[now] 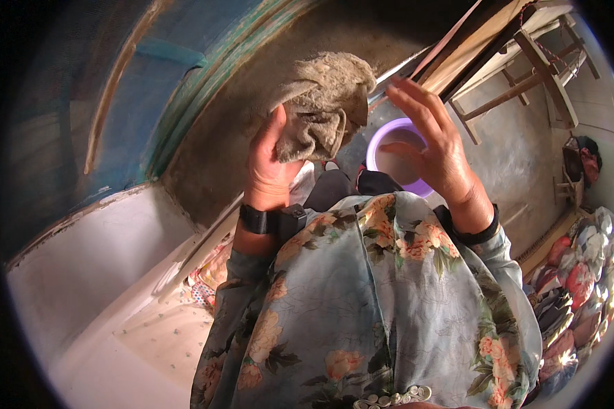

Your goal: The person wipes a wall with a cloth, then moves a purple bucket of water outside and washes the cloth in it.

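In my left hand [272, 168] is a crumpled greyish-brown cloth [325, 110], gripped from below with the thumb along its near side. The cloth is held up in front of my chest, folded over itself. To its right, my right hand [435, 140] is raised with the fingers spread and nothing in them. Beneath the right hand, a purple-rimmed plastic basin [374, 148] stands on the floor near my feet. Cloudy liquid seems to fill it, and the hand hides part of its rim.
Wooden furniture with legs [542, 76] stands at the upper right. Piled plastic bags [580, 276] lie along the right side. A blue-painted wooden door or panel [169, 76] is at the left, above a white wall [117, 245]. Patterned bedding [163, 327] lies at lower left.
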{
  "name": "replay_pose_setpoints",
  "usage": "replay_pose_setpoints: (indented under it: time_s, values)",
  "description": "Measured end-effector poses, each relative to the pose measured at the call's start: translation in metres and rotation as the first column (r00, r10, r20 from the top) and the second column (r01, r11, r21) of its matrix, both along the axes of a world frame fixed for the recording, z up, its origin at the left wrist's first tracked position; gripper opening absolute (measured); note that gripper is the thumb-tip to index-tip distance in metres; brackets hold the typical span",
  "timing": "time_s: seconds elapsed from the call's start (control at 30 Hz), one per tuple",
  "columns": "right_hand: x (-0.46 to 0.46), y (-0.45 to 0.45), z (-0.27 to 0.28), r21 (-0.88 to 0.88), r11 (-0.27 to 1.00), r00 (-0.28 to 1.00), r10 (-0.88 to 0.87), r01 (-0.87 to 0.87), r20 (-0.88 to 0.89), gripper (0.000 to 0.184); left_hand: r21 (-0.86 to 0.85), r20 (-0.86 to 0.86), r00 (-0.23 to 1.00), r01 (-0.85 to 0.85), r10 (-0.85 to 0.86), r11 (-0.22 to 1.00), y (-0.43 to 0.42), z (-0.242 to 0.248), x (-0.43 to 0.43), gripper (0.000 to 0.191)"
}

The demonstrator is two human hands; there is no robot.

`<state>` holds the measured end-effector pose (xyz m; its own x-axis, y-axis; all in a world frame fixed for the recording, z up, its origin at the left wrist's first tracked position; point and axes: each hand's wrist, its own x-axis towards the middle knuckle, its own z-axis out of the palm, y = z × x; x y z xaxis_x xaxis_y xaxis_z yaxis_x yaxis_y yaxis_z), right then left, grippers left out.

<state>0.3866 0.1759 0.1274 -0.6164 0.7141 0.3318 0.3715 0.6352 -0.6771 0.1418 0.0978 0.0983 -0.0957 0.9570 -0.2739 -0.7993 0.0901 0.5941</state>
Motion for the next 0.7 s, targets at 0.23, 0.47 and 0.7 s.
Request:
replay_pose_setpoints:
  time_s: [0.23, 0.47, 0.7]
  values:
    - [-0.044, -0.005, -0.018, -0.413, 0.856, 0.929, 0.182, -0.311, -0.322, 0.118, 0.082, -0.212, 0.974, 0.098, -0.079, 0.992, -0.017, 0.021, 0.025, 0.058]
    - [-0.061, -0.013, -0.05, -0.712, 0.607, 0.92, 0.086, -0.353, -0.382, 0.093, 0.058, -0.878, 0.473, -0.032, 0.066, 0.998, -0.01, 0.008, 0.027, 0.053]
    - [-0.067, -0.01, -0.071, -0.805, 0.552, 0.969, 0.026, -0.217, -0.244, 0.045, -0.008, -0.994, -0.107, 0.014, -0.007, 1.0, -0.025, 0.006, 0.003, 0.053]
